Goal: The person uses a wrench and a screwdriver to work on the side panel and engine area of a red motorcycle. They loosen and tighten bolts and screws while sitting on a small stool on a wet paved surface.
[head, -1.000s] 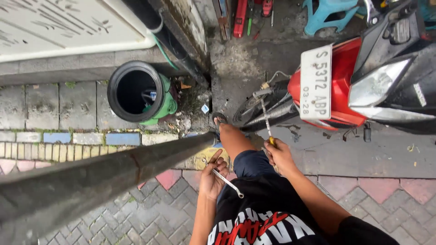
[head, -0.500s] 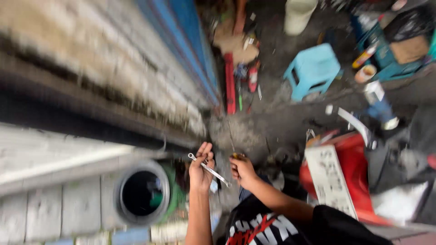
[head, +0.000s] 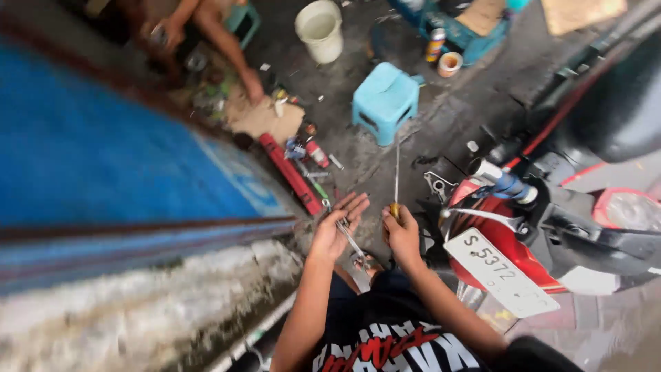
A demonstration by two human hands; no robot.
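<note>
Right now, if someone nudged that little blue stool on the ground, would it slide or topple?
The stool looks like thin moulded plastic, so it is probably light and would shift at a small push. Its legs splay wider than the seat, so it would likely slide rather than tip. The rough, littered ground might catch a leg and make it wobble.
</note>
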